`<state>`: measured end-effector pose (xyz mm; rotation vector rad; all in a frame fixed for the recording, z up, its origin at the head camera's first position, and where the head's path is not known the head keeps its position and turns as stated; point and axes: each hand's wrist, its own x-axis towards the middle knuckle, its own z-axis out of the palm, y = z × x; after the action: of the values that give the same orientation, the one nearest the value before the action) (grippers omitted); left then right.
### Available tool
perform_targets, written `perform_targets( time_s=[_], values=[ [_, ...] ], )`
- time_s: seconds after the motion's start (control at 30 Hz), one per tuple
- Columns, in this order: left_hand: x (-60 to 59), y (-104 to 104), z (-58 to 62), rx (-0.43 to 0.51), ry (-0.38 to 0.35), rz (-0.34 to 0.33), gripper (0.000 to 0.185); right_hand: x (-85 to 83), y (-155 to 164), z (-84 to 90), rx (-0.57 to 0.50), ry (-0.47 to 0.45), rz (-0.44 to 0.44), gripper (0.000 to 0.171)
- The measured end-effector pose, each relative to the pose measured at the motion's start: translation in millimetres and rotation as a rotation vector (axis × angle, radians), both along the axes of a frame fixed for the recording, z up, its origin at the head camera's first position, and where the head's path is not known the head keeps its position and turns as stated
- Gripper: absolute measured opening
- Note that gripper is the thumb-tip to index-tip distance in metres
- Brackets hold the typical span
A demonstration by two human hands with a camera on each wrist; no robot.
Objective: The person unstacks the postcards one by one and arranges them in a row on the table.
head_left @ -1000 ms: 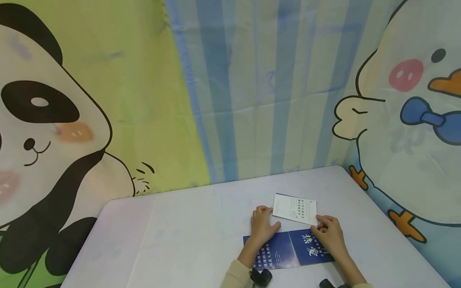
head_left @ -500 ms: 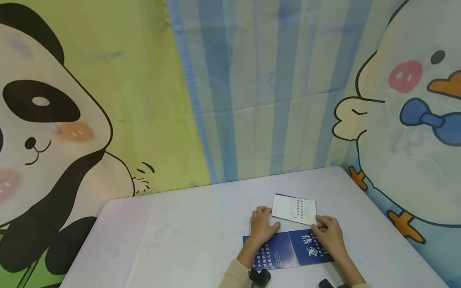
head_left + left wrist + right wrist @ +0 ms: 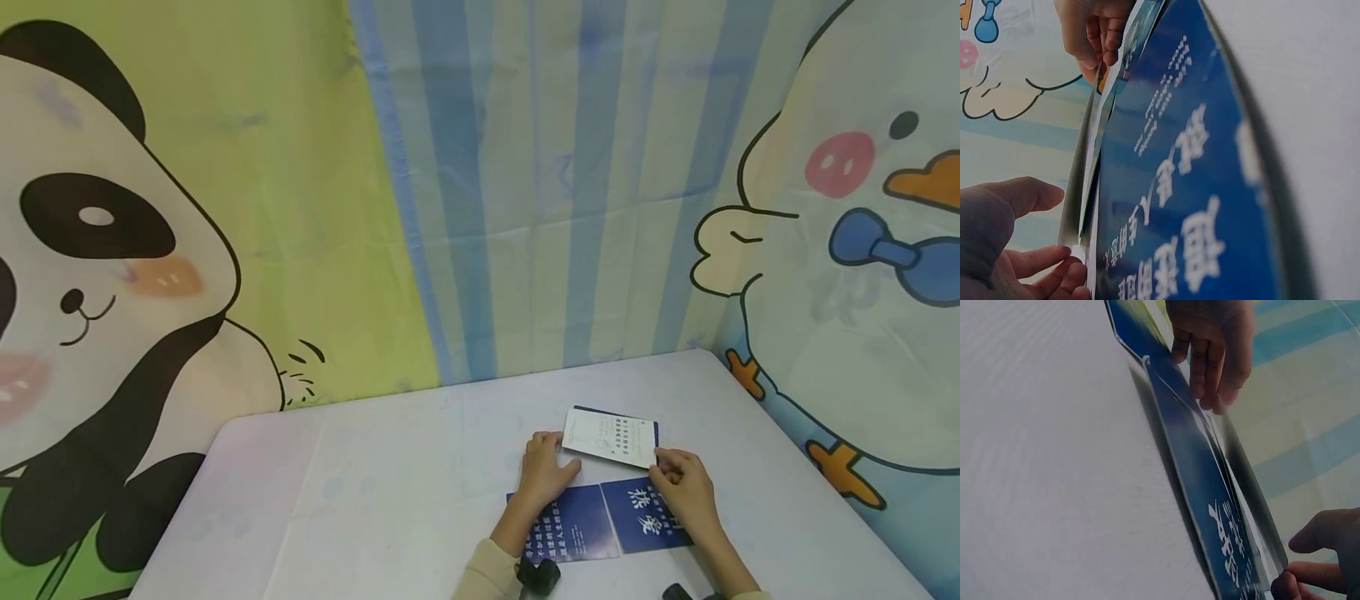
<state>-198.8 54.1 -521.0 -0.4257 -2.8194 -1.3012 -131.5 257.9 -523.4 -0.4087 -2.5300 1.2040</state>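
Observation:
A white printed card (image 3: pixel 611 435) lies behind two blue cards, its dark edge showing along the back and right side. The left blue card (image 3: pixel 573 525) and right blue card (image 3: pixel 641 517) lie side by side, with white lettering. My left hand (image 3: pixel 543 475) touches the white card's left edge with its fingertips, thumb apart, its wrist over the left blue card. In the right wrist view the left fingers (image 3: pixel 1207 362) reach down to the card rather straight. My right hand (image 3: pixel 686 492) pinches the white card's near right corner between thumb and finger, covering part of the right blue card.
The white table (image 3: pixel 360 500) stretches to the left and behind the cards. A panda-printed curtain (image 3: pixel 112 250) stands at the left, a striped one (image 3: pixel 540 208) at the back. A black wrist device (image 3: pixel 538 577) sits at the left sleeve.
The white card has shifted slightly left, and a dark strip now shows along its right edge. Both hands have moved very little; the blue cards stay in place.

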Motion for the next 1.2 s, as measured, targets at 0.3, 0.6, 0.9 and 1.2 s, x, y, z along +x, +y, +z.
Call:
perform_targets(
  time_s=[0.3,0.6,0.9,1.2],
  values=[
    [2.5,-9,1.1,0.186,-0.041,0.037,0.038,3.2,-6,1.0,-0.045,0.046,-0.022,0.036],
    [-1.7,-22,-0.4,0.312,-0.058,0.029,0.021,3.2,-12,-0.7,-0.186,0.081,0.045,0.042],
    [-2.1,-31,-2.4,0.326,-0.052,0.027,0.037,2.1,-14,-1.9,-0.256,0.098,0.084,0.039],
    [2.2,-41,2.0,0.317,-0.056,-0.011,0.047,0.8,-18,0.9,-0.32,0.066,0.063,0.045]
  ],
)
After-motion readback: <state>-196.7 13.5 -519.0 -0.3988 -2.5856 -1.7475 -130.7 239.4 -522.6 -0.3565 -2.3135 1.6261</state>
